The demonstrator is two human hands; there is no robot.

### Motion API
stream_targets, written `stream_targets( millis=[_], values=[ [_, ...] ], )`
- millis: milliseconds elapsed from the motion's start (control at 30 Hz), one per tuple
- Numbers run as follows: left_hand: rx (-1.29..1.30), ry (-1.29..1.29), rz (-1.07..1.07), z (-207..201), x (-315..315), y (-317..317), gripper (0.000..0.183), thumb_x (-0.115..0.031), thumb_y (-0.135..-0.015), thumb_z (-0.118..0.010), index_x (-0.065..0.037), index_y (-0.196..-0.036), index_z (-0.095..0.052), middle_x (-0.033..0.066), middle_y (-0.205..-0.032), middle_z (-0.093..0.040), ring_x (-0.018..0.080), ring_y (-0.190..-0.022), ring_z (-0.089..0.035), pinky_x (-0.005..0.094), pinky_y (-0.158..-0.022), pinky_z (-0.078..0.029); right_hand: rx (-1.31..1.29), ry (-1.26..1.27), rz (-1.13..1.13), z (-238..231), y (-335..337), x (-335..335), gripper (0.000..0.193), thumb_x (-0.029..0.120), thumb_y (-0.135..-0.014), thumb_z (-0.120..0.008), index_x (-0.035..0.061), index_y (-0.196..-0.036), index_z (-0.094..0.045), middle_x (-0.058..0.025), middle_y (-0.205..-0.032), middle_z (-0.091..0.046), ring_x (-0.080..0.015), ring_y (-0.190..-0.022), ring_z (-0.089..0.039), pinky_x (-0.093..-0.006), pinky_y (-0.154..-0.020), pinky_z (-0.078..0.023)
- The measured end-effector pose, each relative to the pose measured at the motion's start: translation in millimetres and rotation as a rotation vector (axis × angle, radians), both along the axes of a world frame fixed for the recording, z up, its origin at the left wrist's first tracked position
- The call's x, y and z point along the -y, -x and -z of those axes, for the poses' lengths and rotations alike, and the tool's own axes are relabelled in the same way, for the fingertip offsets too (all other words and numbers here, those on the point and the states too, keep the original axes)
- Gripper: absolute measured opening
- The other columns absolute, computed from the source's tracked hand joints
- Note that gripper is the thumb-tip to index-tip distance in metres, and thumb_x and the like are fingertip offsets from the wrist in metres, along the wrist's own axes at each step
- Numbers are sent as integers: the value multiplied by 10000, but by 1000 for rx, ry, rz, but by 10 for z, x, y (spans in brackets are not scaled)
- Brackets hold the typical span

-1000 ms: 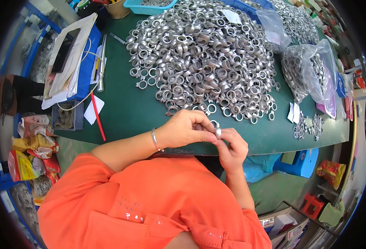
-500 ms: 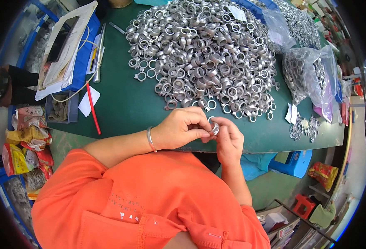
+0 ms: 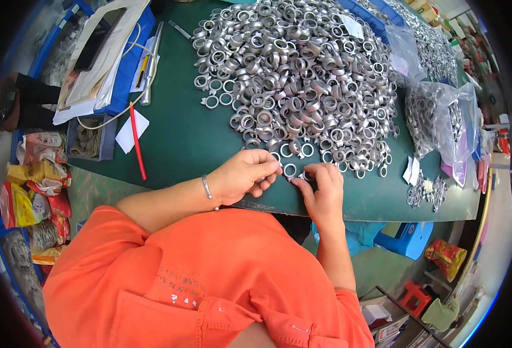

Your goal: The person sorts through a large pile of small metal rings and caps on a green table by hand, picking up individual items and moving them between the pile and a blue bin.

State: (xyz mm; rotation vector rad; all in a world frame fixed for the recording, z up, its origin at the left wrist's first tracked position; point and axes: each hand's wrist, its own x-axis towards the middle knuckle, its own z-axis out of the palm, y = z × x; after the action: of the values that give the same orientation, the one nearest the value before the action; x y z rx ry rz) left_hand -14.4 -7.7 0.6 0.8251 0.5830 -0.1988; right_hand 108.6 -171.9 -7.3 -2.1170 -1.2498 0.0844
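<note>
A large heap of grey metal rings, each with a small lug, covers the middle of the green table. At the heap's near edge, my left hand has its fingers curled and thumb against forefinger; whether anything is in that pinch is hidden. A ring partly shows just behind its fingertips. To the right, my right hand has thumb and forefinger around a metal ring, mostly covered by the fingers, low at the table top. One loose ring lies flat between the two hands.
A blue tray with papers and a phone stands at the left, beside a red stick and a white cable. Clear bags of rings and small metal parts lie at the right. A blue stool stands below the table's edge.
My hands have moved apart from the ring they held together. The right hand has lowered to the table with a ring. The whole view has shifted slightly.
</note>
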Motion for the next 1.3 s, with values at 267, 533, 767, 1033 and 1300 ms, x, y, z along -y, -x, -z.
stream_targets(
  millis=[267, 533, 767, 1033, 1300],
  values=[
    [129, 173, -33, -33, -14, 19, 294, -91, -894, -516, 2, -1173, -495, 119, -1098, -572, 186, -1027, -553, 300, -864, -462, -6, -28, 50, 19, 6, 69, 190, -52, -711, -623, 13, -880, -564, -137, -900, -520, -311, -805, -514, -372, -725, -426],
    [182, 153, -44, -135, -2, -12, 329, 32, -848, -478, 6, -1176, -458, 123, -1112, -566, 211, -1082, -552, 312, -882, -474, -13, 20, 128, -24, -7, -13, 137, -40, -737, -604, 18, -857, -573, -109, -869, -528, -285, -790, -513, -345, -693, -424],
    [153, -40, 30, -43, 6, 25, 160, -54, -836, -601, -3, -985, -580, 70, -955, -607, 130, -848, -585, 258, -734, -488, -1057, -297, 109, -86, 147, 75, 84, 14, -820, -619, -1, -881, -563, 1, -737, -525, -77, -655, -485, -198, -626, -408],
    [417, -631, 1, -135, 118, -2, 79, -42, -782, -669, -25, -854, -641, 31, -827, -611, 97, -766, -554, 221, -675, -453, -815, -395, -122, -62, 225, 64, 50, -30, -839, -569, -23, -888, -580, -87, -892, -583, -127, -720, -552, -220, -648, -444],
    [285, -465, 51, -96, 130, 2, 109, -79, -851, -597, -12, -936, -608, 41, -851, -604, 130, -720, -575, 243, -623, -472, -994, -674, -49, -99, 291, -32, 95, -91, -793, -585, -9, -827, -552, -138, -1036, -569, -162, -836, -574, -289, -759, -480]
  ],
)
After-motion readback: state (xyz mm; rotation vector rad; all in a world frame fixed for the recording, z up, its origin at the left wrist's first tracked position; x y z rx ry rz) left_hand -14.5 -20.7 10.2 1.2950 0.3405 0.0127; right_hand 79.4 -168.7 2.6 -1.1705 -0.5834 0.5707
